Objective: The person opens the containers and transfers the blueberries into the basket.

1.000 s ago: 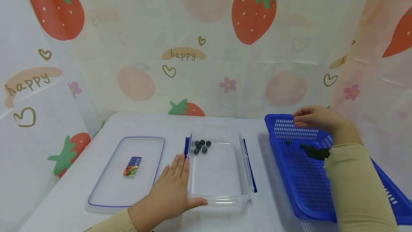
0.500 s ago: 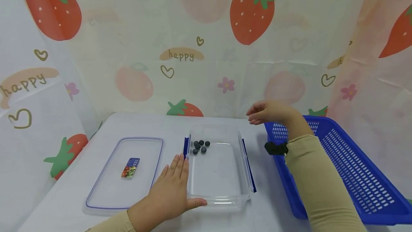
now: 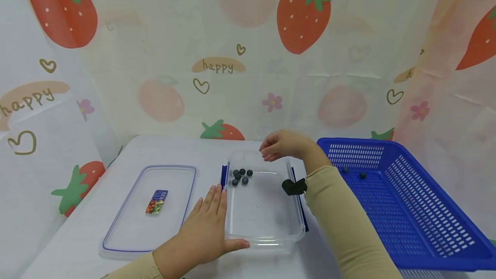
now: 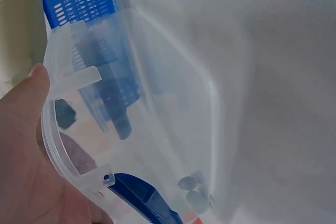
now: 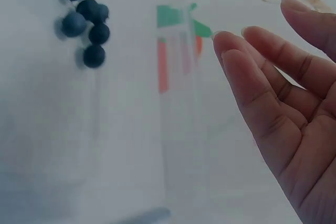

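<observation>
Dark balls (image 3: 238,176) cluster in a clear container (image 3: 267,218). From left: a lid (image 3: 153,225) on the table (image 3: 207,152); the left hand (image 3: 203,231), fingers straight, against the container; the right hand (image 3: 289,143) above its far end, fingertips close, contents hidden; two more balls (image 3: 362,175) in a blue basket (image 3: 438,210).

- Head view: soft, even light, with white glints along the clear container (image 3: 267,240).
- 2 wrist views: dimmer, greyish, hazy.
- Left wrist view: berries (image 4: 197,201) look blurred through the container.
</observation>
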Demonstrator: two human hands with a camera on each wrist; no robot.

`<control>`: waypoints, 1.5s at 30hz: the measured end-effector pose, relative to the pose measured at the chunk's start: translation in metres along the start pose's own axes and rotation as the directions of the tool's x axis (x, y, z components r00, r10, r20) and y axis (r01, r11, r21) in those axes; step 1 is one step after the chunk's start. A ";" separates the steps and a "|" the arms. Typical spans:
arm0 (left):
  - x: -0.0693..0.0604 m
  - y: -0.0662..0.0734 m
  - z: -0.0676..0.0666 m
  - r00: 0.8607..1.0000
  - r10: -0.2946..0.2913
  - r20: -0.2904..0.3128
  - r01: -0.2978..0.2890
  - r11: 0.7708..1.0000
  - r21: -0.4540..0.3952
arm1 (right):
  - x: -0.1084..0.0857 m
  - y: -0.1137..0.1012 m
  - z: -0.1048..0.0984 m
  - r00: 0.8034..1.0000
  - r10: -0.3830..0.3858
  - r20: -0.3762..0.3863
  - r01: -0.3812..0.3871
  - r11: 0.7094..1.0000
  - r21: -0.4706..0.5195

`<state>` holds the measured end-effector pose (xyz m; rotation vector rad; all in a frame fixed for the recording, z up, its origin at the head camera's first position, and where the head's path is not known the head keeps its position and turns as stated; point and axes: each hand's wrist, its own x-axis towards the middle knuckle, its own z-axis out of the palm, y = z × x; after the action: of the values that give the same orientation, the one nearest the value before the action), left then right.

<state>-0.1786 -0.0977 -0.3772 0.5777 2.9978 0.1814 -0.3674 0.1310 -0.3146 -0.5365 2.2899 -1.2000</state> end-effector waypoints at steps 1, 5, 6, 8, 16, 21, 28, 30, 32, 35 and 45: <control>0.000 0.000 0.000 1.000 -0.002 0.002 0.002 1.000 -0.002 | 0.004 0.001 0.004 1.000 0.008 0.001 -0.008 1.000 0.000; 0.001 0.000 -0.001 1.000 0.007 -0.015 -0.007 1.000 0.010 | 0.019 0.002 0.020 0.999 0.032 0.010 -0.032 0.999 -0.012; 0.001 0.001 -0.001 1.000 0.013 -0.021 -0.013 1.000 0.014 | 0.023 0.003 0.023 0.999 0.044 0.007 -0.044 0.999 -0.010; 0.002 0.002 -0.001 0.999 0.025 -0.030 -0.024 0.999 0.022 | 0.030 0.003 0.029 0.998 0.058 0.005 -0.058 0.998 -0.012; 0.002 0.003 -0.004 0.999 0.047 0.007 -0.047 0.999 -0.002 | 0.049 0.009 0.043 0.990 0.140 0.019 -0.140 0.990 -0.010; 0.001 0.004 -0.004 0.998 0.060 0.030 -0.060 0.998 0.003 | 0.053 0.018 0.049 0.984 0.172 0.038 -0.171 0.985 -0.034; 0.000 0.002 -0.003 0.998 0.066 0.024 -0.066 0.998 0.015 | 0.054 0.026 0.058 0.981 0.193 0.033 -0.190 0.979 -0.076; 0.000 0.002 -0.003 0.997 0.068 0.023 -0.069 0.997 0.019 | 0.055 0.028 0.060 0.981 0.193 0.034 -0.190 0.978 -0.091; -0.001 0.001 -0.003 0.997 0.071 0.022 -0.072 0.997 0.018 | 0.055 0.030 0.061 0.980 0.195 0.031 -0.191 0.976 -0.106; -0.001 0.002 -0.003 0.997 0.072 0.020 -0.072 0.997 0.013 | 0.056 0.032 0.061 0.978 0.207 0.029 -0.202 0.972 -0.118; -0.003 0.002 -0.004 0.997 0.072 0.025 -0.073 0.997 0.015 | 0.056 0.029 0.069 0.958 0.279 0.071 -0.267 0.954 -0.139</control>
<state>-0.1755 -0.0971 -0.3727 0.6860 2.9597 0.1540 -0.3746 0.0717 -0.3860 -0.2981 2.2847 -0.8826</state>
